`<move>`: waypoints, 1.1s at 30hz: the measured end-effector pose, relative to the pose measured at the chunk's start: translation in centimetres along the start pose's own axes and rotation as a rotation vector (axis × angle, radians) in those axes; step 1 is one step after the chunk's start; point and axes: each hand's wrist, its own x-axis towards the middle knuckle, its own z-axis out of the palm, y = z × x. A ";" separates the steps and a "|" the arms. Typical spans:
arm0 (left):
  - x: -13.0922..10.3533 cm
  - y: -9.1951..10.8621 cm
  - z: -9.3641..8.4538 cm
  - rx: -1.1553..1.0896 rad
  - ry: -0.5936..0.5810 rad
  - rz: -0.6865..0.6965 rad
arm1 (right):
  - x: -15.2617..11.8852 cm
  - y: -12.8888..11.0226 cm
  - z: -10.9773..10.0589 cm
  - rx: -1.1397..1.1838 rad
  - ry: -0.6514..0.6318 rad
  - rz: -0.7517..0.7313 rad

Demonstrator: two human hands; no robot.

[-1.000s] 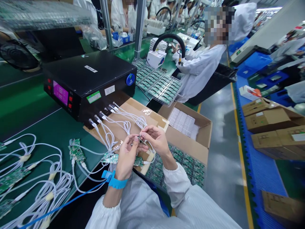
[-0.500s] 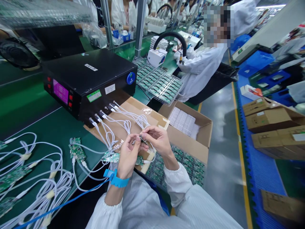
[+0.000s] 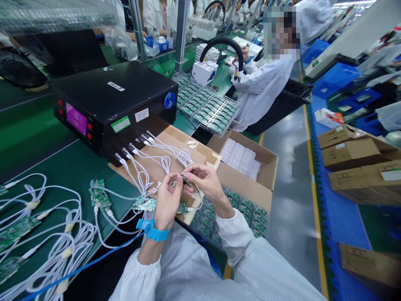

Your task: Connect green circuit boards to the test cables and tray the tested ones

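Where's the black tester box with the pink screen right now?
The black tester box sits on the green bench, upper left in the head view, beyond both hands, with white cables plugged into its front edge.

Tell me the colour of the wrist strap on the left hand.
Blue wrist strap on the left hand, head view.

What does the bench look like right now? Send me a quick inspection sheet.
Surface: green bench mat, with a flattened cardboard sheet on it by the tester.
Job's things: small circuit board pinched between both hands above the cardboard.
Clutter: loose boards, tray of boards, open carton of white parts.
Grips: left hand and right hand both closed on the small circuit board.
Cables: white leads run from the black tester; a tangled bundle lies at the left; blue wrist strap cord.
Surroundings: co-worker in a white coat at the next station; cartons at the right.
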 end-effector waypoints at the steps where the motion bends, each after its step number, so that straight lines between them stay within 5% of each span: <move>1: 0.0 0.0 0.1 -0.009 -0.003 -0.001 | -0.2 -0.1 -0.2 -0.018 -0.006 -0.011; 4: 0.1 0.0 0.3 -0.076 -0.013 -0.014 | -1.7 -0.2 -1.1 -0.117 0.003 -0.121; 10: 0.1 -0.1 0.3 -0.143 -0.040 -0.022 | -5.8 0.7 -3.0 -0.664 0.012 -0.306; 14: -0.4 0.5 0.0 -0.077 -0.048 -0.038 | -6.2 0.4 -3.4 -0.854 -0.011 -0.449; 19: 0.0 4.3 -2.7 0.155 0.118 0.226 | -4.1 -1.3 -5.9 -1.216 0.118 -0.731; 22: 1.7 7.5 -5.5 0.387 0.341 0.485 | -3.0 -0.7 -7.2 -1.382 0.041 -0.763; 26: 4.9 10.5 -8.6 0.705 0.541 0.721 | -3.1 1.7 -7.4 -1.352 -0.063 -0.730; 33: 7.3 12.3 -10.3 0.751 0.545 0.575 | -4.4 1.9 -7.4 -1.177 -0.030 -0.699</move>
